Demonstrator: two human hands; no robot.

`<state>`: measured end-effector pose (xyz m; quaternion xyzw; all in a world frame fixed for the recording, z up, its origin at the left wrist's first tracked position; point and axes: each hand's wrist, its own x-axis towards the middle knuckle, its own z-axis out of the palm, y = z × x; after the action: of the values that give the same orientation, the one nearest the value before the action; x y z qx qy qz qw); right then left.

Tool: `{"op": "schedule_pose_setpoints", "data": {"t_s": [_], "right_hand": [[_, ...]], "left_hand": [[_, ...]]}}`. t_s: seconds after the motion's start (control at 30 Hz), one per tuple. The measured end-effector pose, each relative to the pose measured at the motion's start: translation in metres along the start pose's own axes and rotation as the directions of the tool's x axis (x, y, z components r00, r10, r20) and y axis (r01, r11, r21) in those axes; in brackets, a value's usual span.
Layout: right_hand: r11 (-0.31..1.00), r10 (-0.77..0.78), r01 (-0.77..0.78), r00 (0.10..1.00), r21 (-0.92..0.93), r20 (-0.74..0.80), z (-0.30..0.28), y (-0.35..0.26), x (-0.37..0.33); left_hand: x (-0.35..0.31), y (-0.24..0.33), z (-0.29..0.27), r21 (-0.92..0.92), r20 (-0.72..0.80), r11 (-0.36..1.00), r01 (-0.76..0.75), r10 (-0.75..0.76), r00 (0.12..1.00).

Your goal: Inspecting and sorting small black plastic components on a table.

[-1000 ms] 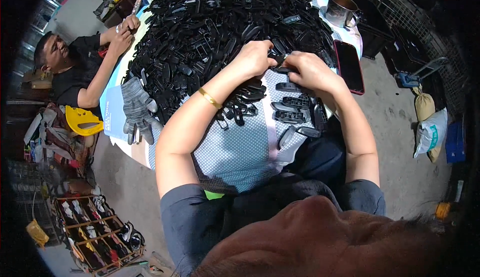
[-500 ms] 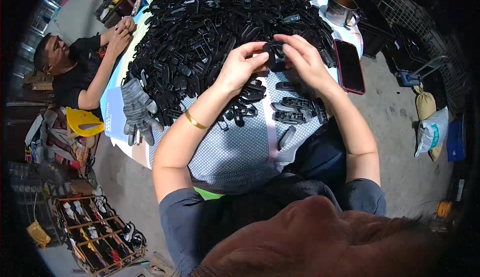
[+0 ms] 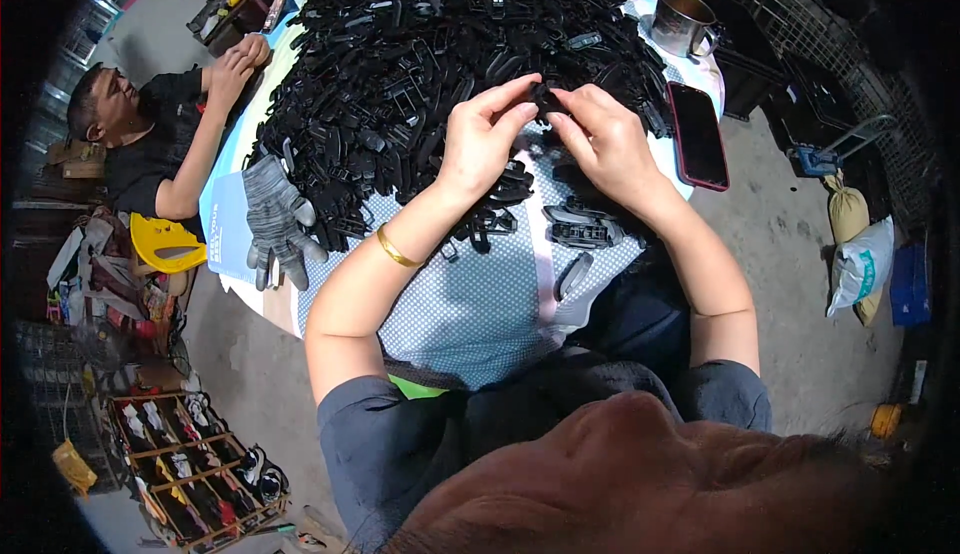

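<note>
Between my two hands, just in front of the heap, is a small black plastic part (image 3: 543, 100). The thumb and forefinger of my left hand (image 3: 484, 137) pinch it from one side. My right hand (image 3: 606, 139) grips its other side with thumb and fingertips. A big heap of black plastic parts (image 3: 400, 74) covers the far part of the table. Several similar long black parts (image 3: 583, 224) lie near my right wrist, and one lone part (image 3: 574, 276) rests closer to me. The held part's exact kind is too small to tell.
Left of the heap lies a grey knitted glove (image 3: 275, 216) on the patterned tablecloth (image 3: 460, 299). At the right edge are a phone (image 3: 699, 136) and a metal mug (image 3: 684, 22). Across the left side sits another person (image 3: 150, 144), hands at the table edge. Sacks (image 3: 860, 264) stand on the floor.
My hands have turned the black part so it looks smaller, and my fingertips have closed in around it. The other person's hands have shifted slightly.
</note>
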<state>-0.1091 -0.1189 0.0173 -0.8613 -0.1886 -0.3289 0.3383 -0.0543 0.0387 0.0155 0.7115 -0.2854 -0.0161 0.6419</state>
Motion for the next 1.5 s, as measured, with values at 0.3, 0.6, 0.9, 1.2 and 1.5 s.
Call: {"op": "schedule_pose_setpoints", "data": {"t_s": [0.3, 0.6, 0.9, 1.2, 1.5], "right_hand": [[0.985, 0.144, -0.139, 0.989, 0.105, -0.045, 0.005, 0.002, 0.002], [0.991, 0.038, -0.047, 0.996, 0.129, 0.075, 0.0, 0.001, -0.002], [0.996, -0.052, 0.076, 0.912, -0.043, 0.407, -0.005, 0.048, 0.005], [0.994, 0.083, -0.023, 0.799, -0.107, 0.596, -0.004, 0.038, 0.001], [0.994, 0.105, -0.05, 0.71, -0.099, 0.696, -0.009, 0.025, 0.005]], "left_hand": [[0.001, 0.011, 0.004, -0.277, -0.014, 0.959, 0.066, -0.073, 0.997], [0.001, 0.021, -0.007, -0.185, 0.175, 0.981, -0.051, 0.084, 0.981], [-0.01, 0.042, 0.001, 0.223, 0.425, 0.974, -0.047, -0.054, 0.904], [0.006, -0.009, -0.008, 0.975, 0.211, 0.044, -0.216, 0.096, 0.973], [0.003, -0.009, 0.002, 0.955, 0.295, -0.022, -0.295, 0.055, 0.954]]}}
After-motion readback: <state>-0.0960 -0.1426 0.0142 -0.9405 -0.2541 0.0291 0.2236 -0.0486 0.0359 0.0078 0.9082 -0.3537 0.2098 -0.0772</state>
